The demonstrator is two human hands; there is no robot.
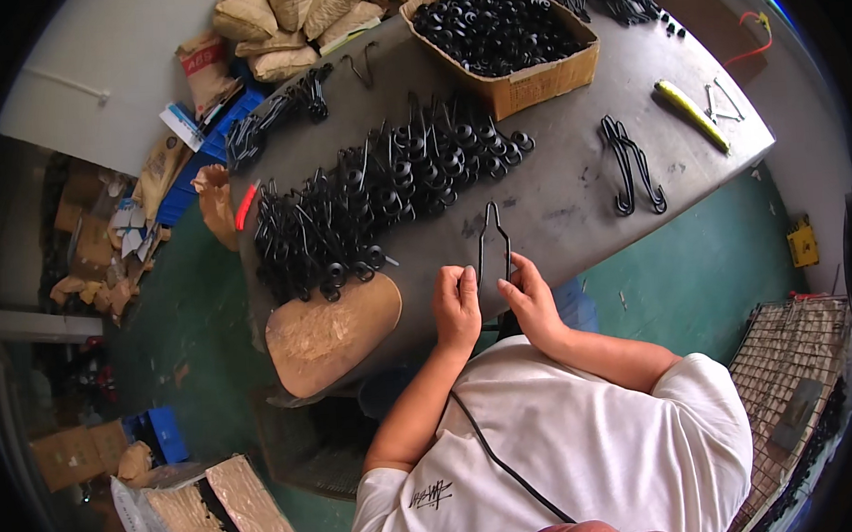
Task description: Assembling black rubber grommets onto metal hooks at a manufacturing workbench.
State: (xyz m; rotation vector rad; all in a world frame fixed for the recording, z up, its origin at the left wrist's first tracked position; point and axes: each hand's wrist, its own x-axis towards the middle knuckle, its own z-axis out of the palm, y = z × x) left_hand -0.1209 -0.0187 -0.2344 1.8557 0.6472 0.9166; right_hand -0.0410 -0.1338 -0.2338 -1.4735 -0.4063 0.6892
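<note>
Between my two hands, over the table's near edge, I hold a bent black wire piece (493, 234), narrow at its far end and spreading into two legs. My left hand (458, 303) has its thumb and fingers closed at the left leg; my right hand (532, 297) pinches the right leg. The lower ends of the legs are partly hidden by my fingers. Left of my hands lies a long heap of black wire pieces with round black ends (383, 177). A few bare bent black wires (628, 164) rest to the right on the grey table (577, 200).
A cardboard box (542, 88) full of small black round parts stands at the table's far side. More black wires (283, 110) lie far left. A yellow-green tube (693, 115) is at the right. A brown board (333, 333) sits at the near left corner.
</note>
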